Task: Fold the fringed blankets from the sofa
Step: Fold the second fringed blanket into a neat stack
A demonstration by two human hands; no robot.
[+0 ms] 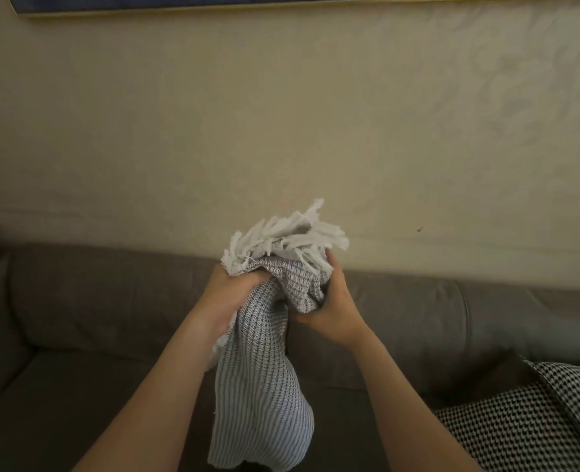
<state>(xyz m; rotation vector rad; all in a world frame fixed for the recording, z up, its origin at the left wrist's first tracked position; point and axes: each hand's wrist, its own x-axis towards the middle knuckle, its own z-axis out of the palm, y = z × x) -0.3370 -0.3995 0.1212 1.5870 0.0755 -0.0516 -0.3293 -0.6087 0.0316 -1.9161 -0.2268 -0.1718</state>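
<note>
Gripping a grey-and-white woven blanket, both hands are up in the middle of the view, in front of the sofa. The left hand has its grip closed round a bunched handful of the cloth, fingers curled in and buried in the weave. The right hand is just beside it, grip also closed on the blanket, thumb up along the bundle and fingers wrapped round the far side. Above the two hands the white fringe bursts out in a ragged tuft, standing against the cream wall. Below the hands the rest of the blanket hangs in one loose, ribbed column between the forearms, down to the bottom edge of the view; whether it touches the seat, I cannot tell. The sofa is grey-brown, back cushions running across behind the hands, seat below. Down at the right, on the seat, lies a black-and-white houndstooth cloth, apart from the held blanket; blanket or cushion, I cannot tell. Along the top edge runs the gold-edged bottom of a picture frame.
</note>
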